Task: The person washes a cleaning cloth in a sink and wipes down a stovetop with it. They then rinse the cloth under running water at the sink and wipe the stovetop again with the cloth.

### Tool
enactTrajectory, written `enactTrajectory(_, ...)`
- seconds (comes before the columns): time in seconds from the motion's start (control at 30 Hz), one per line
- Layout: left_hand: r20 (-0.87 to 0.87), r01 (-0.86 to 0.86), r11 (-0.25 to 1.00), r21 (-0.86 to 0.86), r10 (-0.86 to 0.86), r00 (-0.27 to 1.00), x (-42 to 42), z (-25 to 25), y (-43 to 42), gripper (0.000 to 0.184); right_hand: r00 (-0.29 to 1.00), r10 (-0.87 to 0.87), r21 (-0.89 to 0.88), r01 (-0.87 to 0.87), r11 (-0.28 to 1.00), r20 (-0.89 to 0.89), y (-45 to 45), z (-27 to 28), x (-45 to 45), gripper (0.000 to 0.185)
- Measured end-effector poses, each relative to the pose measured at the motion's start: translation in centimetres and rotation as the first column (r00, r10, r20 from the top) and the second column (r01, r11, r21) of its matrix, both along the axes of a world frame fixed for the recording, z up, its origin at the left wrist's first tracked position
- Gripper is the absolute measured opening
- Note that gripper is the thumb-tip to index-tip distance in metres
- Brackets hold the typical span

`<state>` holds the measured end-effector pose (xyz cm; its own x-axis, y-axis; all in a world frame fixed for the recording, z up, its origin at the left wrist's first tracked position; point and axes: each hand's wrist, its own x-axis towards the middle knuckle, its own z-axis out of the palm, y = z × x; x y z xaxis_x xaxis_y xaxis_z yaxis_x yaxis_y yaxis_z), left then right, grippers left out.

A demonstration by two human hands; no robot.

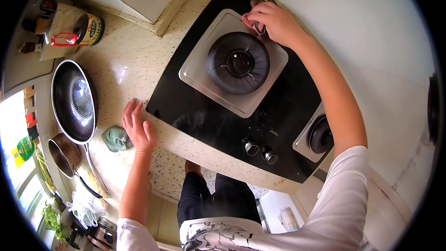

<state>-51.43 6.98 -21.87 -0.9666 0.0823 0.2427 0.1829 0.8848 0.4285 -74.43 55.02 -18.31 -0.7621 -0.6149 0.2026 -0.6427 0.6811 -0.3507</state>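
Note:
My right hand (272,21) is closed on a pink and dark cloth (254,22), pressed at the back edge of a black glass gas stove (195,104), by the corner of the steel plate (197,67) round the large burner (238,63). On the speckled counter, left of the stove's front corner, my left hand (137,128) rests with its fingers apart and nothing in it. Just beside it lies a crumpled green cloth (116,139). Two knobs (251,147) sit near the stove's front edge, and a smaller burner (320,134) is partly hidden by my right arm.
A black wok (74,102) and a small saucepan (65,155) are at the left by the window. A labelled jar (91,29) and a knife holder stand at the upper left. A plastic bag (87,209) lies at the lower left. Walls border the stove's back.

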Motion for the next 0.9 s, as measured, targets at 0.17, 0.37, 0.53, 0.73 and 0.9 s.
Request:
enactTrajectory(0.17,-0.017,0.034,0.998,-0.043,-0.035,0.999,0.1,-0.3,-0.2,0.066,0.997,-0.061,0.008,0.06,0.998,0.05,3.4,0.3,4.6,0.038)
enactTrajectory(0.37,-0.019,0.049,0.998,-0.039,-0.05,0.999,0.1,-0.3,-0.3,0.064,0.989,-0.132,0.052,0.128,0.99,0.067,7.5,1.1,10.7,0.037)
enactTrajectory(0.53,-0.021,0.062,0.996,-0.062,-0.063,0.998,0.1,-0.4,-0.7,0.064,0.989,-0.14,0.125,0.132,0.983,0.051,9.3,2.3,15.3,0.035)
enactTrajectory(0.73,-0.01,0.042,0.999,-0.032,-0.042,0.999,0.0,-0.2,-0.6,0.064,0.963,-0.259,-0.034,0.262,0.964,0.079,7.6,5.1,12.9,0.039)
enactTrajectory(0.9,0.011,0.025,0.999,-0.024,-0.025,1.0,0.0,0.1,-0.3,0.064,0.993,-0.111,-0.145,0.106,0.984,-0.028,0.0,5.0,2.3,0.039)
